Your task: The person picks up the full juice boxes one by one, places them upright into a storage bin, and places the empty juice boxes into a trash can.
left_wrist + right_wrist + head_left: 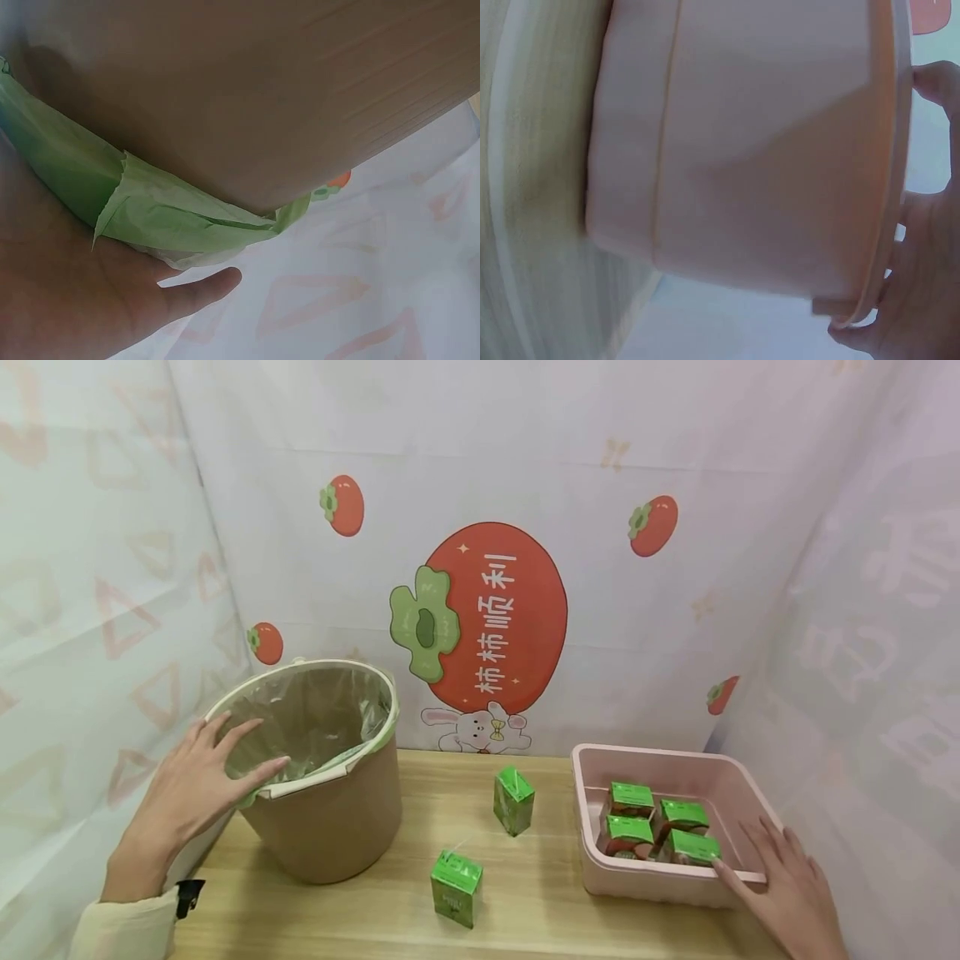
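A brown bin (pixel 330 827) with a green-edged plastic liner (pixel 352 756) over its rim stands at the left. My left hand (pixel 198 781) rests on the bin's left rim, fingers spread; in the left wrist view the palm lies against the green liner edge. At the right is a pink basin (pixel 652 881) holding several green-topped drink cartons (pixel 684 815). Across its near right corner rests my right hand (pixel 791 881), the thumb at the front rim. Two green drink cartons with straws, one nearer (pixel 456 889) and one farther back (pixel 514 802), stand on the table.
The light wooden table (pixel 525 893) is enclosed by white printed cloth at the back (pixel 585 610) and on both sides. The bin stands close to the left cloth and the basin close to the right one.
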`<state>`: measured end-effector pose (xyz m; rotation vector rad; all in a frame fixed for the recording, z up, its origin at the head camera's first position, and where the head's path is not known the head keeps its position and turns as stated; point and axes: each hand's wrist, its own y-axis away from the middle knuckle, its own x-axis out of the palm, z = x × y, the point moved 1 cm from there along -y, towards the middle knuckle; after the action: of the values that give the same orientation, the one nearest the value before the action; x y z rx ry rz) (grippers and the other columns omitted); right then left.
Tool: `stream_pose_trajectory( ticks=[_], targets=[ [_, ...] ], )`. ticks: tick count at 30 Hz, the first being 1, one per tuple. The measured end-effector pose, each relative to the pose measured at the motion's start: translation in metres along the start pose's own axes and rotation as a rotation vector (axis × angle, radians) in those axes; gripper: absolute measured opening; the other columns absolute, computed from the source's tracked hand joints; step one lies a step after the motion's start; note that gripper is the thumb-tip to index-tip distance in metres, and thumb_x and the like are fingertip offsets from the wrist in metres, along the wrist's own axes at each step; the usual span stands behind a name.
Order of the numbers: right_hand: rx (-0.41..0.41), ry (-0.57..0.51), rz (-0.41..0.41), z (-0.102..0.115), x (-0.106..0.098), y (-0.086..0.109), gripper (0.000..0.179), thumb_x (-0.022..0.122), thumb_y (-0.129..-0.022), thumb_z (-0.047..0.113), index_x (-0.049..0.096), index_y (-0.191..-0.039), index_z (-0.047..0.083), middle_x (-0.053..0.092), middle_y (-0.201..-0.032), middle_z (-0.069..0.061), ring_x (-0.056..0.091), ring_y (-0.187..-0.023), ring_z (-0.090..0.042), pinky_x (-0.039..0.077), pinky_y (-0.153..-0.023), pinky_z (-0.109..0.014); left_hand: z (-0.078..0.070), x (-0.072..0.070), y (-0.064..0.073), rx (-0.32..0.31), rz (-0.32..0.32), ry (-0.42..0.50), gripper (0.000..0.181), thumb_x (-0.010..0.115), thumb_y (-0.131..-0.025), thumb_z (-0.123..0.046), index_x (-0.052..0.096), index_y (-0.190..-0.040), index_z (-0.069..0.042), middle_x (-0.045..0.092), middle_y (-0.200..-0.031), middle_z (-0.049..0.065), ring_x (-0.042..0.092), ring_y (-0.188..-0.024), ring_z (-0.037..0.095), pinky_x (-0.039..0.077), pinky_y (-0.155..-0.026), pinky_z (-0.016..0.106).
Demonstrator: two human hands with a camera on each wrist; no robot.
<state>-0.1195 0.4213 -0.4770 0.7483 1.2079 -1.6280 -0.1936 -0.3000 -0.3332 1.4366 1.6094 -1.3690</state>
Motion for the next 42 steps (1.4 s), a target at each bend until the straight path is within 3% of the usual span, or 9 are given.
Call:
stream_pose_trajectory(
  ticks=[7, 11, 14, 19, 23, 24, 30, 37, 42],
  targets=[
    [-0.096, -0.063, -0.05, 0.031, -0.002, -0.002, 0.08, 0.074, -0.098, 0.038, 0.036, -0.163, 0.01, 0.035, -0.157, -0.036, 0.022, -0.148, -0.061, 0.015, -0.105, -0.086, 0.0, 0.0, 0.0, 0.005, -0.008, -0.002, 0.081, 0.064, -0.099, -0.06, 0.046, -0.157, -0.006, 0.028, -0.162, 0.039, 0.016, -0.148, 0.067, 0.031, -0.09, 0.086],
    [-0.178, -0.152, -0.088, 0.061, 0.002, -0.006, 0.077, 0.08, -0.094, 0.032, 0.046, -0.159, 0.01, 0.038, -0.157, -0.035, 0.027, -0.147, -0.06, 0.017, -0.113, -0.08, 0.001, 0.001, 0.002, 0.005, -0.016, 0.0, 0.08, 0.065, -0.099, -0.06, 0.048, -0.155, -0.006, 0.03, -0.16, 0.039, 0.018, -0.147, 0.067, 0.032, -0.089, 0.086],
    [-0.253, -0.19, -0.147, 0.086, 0.008, -0.009, 0.074, 0.085, -0.088, 0.029, 0.054, -0.152, 0.009, 0.044, -0.156, -0.031, 0.037, -0.142, -0.059, 0.027, -0.112, -0.078, 0.001, 0.002, 0.004, 0.008, -0.019, 0.003, 0.079, 0.065, -0.099, -0.059, 0.049, -0.155, -0.006, 0.031, -0.16, 0.039, 0.017, -0.147, 0.068, 0.031, -0.089, 0.087],
    [-0.34, -0.233, -0.18, 0.133, 0.02, -0.009, 0.077, 0.09, -0.08, 0.021, 0.059, -0.15, 0.011, 0.05, -0.155, -0.023, 0.056, -0.127, -0.048, 0.046, -0.093, -0.074, 0.001, 0.004, 0.004, 0.015, -0.022, 0.007, 0.078, 0.065, -0.099, -0.058, 0.05, -0.154, -0.006, 0.031, -0.16, 0.038, 0.018, -0.147, 0.067, 0.032, -0.089, 0.087],
    [-0.39, -0.279, -0.145, 0.173, 0.032, -0.006, 0.079, 0.09, -0.08, 0.019, 0.058, -0.151, 0.013, 0.051, -0.156, -0.017, 0.06, -0.126, -0.042, 0.052, -0.09, -0.07, 0.0, 0.003, 0.004, 0.015, -0.027, 0.006, 0.078, 0.065, -0.099, -0.058, 0.05, -0.154, -0.006, 0.032, -0.16, 0.038, 0.018, -0.146, 0.068, 0.032, -0.089, 0.087],
    [-0.4, -0.295, -0.131, 0.183, 0.035, -0.005, 0.078, 0.09, -0.08, 0.019, 0.057, -0.151, 0.013, 0.052, -0.156, -0.016, 0.056, -0.132, -0.045, 0.052, -0.091, -0.071, 0.0, 0.003, 0.004, 0.013, -0.028, 0.007, 0.078, 0.065, -0.099, -0.058, 0.05, -0.154, -0.006, 0.032, -0.16, 0.037, 0.018, -0.147, 0.068, 0.032, -0.089, 0.087],
    [-0.441, -0.375, -0.035, 0.234, 0.063, 0.001, 0.077, 0.088, -0.084, 0.033, 0.056, -0.153, 0.02, 0.055, -0.154, -0.005, 0.06, -0.132, -0.034, 0.055, -0.095, -0.061, 0.0, 0.003, 0.006, 0.004, -0.036, 0.02, 0.077, 0.065, -0.099, -0.058, 0.05, -0.154, -0.005, 0.032, -0.16, 0.037, 0.016, -0.148, 0.067, 0.029, -0.093, 0.087],
    [-0.328, -0.516, 0.174, 0.264, 0.099, 0.007, 0.078, 0.087, -0.086, 0.044, 0.053, -0.155, 0.03, 0.054, -0.155, 0.0, 0.057, -0.136, -0.027, 0.053, -0.099, -0.059, 0.0, 0.004, 0.006, 0.009, -0.045, 0.02, 0.076, 0.066, -0.099, -0.057, 0.052, -0.153, -0.005, 0.033, -0.16, 0.037, 0.016, -0.149, 0.066, 0.028, -0.094, 0.087],
    [-0.344, -0.544, 0.22, 0.275, 0.119, 0.011, 0.083, 0.089, -0.085, 0.044, 0.049, -0.156, 0.03, 0.054, -0.155, -0.002, 0.055, -0.138, -0.029, 0.052, -0.102, -0.06, 0.0, 0.003, 0.006, 0.005, -0.048, 0.024, 0.076, 0.066, -0.099, -0.058, 0.052, -0.153, -0.006, 0.034, -0.159, 0.036, 0.016, -0.149, 0.064, 0.029, -0.095, 0.086]
  ],
)
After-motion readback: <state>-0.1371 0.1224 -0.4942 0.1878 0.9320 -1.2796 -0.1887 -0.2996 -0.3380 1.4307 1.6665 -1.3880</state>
